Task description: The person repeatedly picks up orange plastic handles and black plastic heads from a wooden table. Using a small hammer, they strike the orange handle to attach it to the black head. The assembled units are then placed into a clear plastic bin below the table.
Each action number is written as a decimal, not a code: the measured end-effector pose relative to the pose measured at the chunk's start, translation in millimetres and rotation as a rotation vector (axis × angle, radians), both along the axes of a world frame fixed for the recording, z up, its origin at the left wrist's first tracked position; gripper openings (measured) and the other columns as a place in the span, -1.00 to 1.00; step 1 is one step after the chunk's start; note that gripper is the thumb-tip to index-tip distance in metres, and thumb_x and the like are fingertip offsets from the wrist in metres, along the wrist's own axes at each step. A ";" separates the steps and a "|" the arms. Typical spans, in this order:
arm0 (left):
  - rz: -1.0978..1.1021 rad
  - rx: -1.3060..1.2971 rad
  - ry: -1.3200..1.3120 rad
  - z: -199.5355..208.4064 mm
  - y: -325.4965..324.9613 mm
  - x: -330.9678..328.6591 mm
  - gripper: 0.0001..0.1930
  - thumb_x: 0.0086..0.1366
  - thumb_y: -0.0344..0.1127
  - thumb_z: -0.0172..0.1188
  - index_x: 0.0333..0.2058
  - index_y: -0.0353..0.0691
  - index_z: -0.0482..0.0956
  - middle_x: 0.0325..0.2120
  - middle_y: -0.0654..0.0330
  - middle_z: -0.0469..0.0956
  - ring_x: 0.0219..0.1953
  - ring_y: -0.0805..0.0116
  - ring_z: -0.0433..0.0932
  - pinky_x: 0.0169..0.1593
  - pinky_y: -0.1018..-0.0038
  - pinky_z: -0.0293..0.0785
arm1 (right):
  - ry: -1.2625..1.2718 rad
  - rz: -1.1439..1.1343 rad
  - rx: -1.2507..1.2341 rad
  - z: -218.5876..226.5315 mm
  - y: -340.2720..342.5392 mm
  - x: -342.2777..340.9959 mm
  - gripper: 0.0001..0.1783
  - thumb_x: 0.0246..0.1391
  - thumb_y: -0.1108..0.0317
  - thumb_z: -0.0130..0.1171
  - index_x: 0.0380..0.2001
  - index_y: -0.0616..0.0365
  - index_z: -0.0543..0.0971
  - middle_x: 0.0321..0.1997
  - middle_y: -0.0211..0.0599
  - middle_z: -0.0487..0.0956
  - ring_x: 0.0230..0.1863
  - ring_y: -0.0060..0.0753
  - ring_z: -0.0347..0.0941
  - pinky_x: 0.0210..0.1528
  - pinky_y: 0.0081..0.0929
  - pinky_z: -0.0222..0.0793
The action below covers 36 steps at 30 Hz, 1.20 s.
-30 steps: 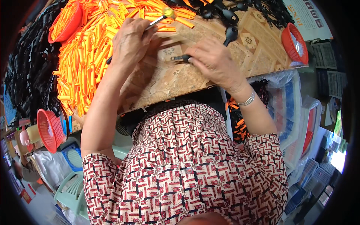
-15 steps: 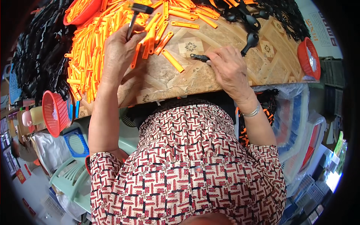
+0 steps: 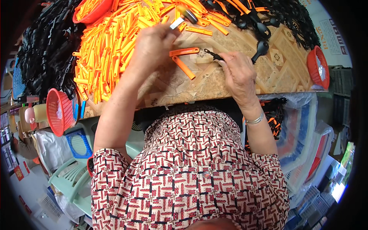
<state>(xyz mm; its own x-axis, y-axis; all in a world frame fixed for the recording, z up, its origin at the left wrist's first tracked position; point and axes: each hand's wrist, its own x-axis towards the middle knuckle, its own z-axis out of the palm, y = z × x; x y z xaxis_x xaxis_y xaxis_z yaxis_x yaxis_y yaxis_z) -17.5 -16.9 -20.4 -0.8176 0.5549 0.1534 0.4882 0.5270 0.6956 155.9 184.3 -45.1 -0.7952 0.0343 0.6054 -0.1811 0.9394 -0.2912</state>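
My left hand (image 3: 153, 44) is closed around a small hammer (image 3: 188, 16), its dark head pointing up and away. An orange handle piece (image 3: 184, 51) reaches from beside the left fingers toward the right; whether those fingers grip it is hidden. My right hand (image 3: 238, 69) pinches a black spoon (image 3: 262, 48) by its stem. The spoon's narrow holed tip sticks out left of the fingers, close to the orange piece's end, and its bowl shows beyond the hand. Another orange handle piece (image 3: 184, 68) lies on the table just below.
A large heap of orange handle pieces (image 3: 103, 57) covers the table's left. Black utensils pile up at far left (image 3: 42, 50) and far right (image 3: 297, 23). Red baskets stand at the back (image 3: 94, 15), left edge (image 3: 60, 111) and right edge (image 3: 319, 69).
My left hand has swung right with the hammer, away from the orange heap. An orange handle piece now lies between my hands, near the spoon's tip. My right hand keeps its hold.
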 end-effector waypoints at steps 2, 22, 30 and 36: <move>0.107 0.098 0.017 2.4 -4.2 -22.9 -0.78 0.34 -0.31 0.26 -0.11 -0.26 0.72 -0.48 0.14 0.67 -0.44 0.46 0.57 -0.27 0.42 0.52 | -0.002 -0.013 -0.009 -1.8 -0.1 1.2 -0.71 0.01 0.54 0.26 -0.14 0.17 0.59 -0.24 -0.21 0.55 -0.17 -0.09 0.50 -0.11 -0.22 0.38; 0.361 -0.005 -0.165 17.5 -123.3 -17.2 -0.78 0.35 -0.35 0.24 -0.08 -0.26 0.70 -0.49 0.33 0.60 -0.59 0.67 0.41 -0.53 0.67 0.29 | -0.006 -0.021 -0.055 2.5 -4.6 -1.2 -0.74 0.05 0.48 0.34 -0.14 0.15 0.64 -0.23 -0.23 0.58 -0.22 -0.13 0.51 -0.17 -0.26 0.37; 0.147 -0.165 0.089 7.9 -90.9 13.1 -0.74 0.23 -0.37 0.36 -0.10 -0.26 0.70 -0.36 0.15 0.59 -0.35 0.29 0.58 -0.22 0.34 0.48 | -0.015 -0.019 -0.081 0.8 -3.9 -1.1 -0.74 0.06 0.49 0.33 -0.13 0.16 0.65 -0.23 -0.23 0.59 -0.22 -0.11 0.52 -0.16 -0.27 0.38; 0.110 -0.188 0.310 9.3 -71.3 15.0 -0.72 0.15 -0.32 0.42 -0.16 -0.26 0.69 -0.24 0.09 0.56 -0.25 0.11 0.59 -0.13 0.31 0.50 | 0.011 -0.022 -0.182 2.8 -1.1 0.1 -0.77 0.09 0.54 0.29 -0.14 0.17 0.65 -0.23 -0.18 0.59 -0.18 -0.08 0.55 -0.14 -0.29 0.42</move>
